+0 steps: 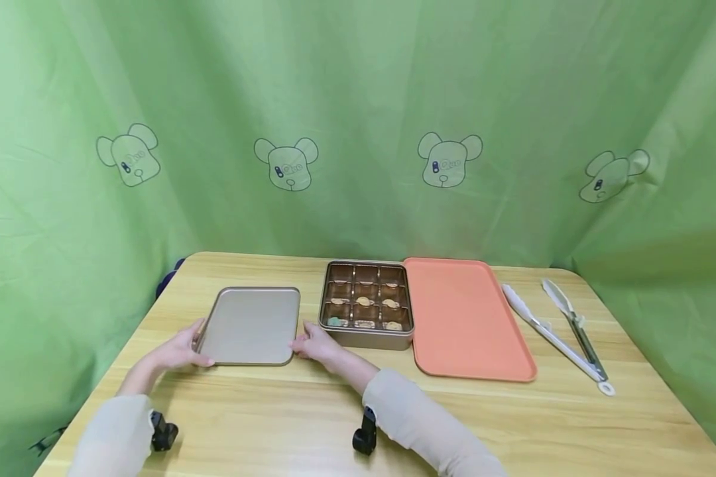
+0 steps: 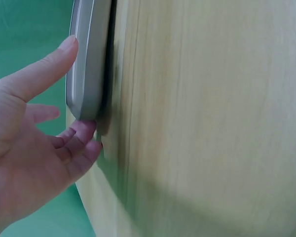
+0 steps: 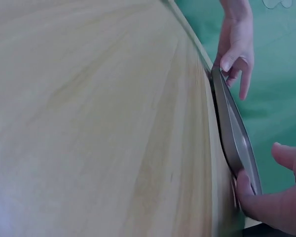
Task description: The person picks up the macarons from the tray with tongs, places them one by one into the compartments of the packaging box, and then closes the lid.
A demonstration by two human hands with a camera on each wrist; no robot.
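A flat gold-grey tin lid with a raised rim is at the left of the table. My left hand grips its near left corner; in the left wrist view the thumb lies against the rim and some fingertips touch under the corner. At the near right corner is my right hand. Its thumb presses the lid's edge in the right wrist view, one finger stands raised, and the others are hidden. To the right stands an open tin box with a brown divided insert holding several cookies.
A coral-orange tray lies right of the tin box. Two pairs of tongs, one with a white handle and one with a dark handle, lie farther right. Green curtains hang behind the wooden table.
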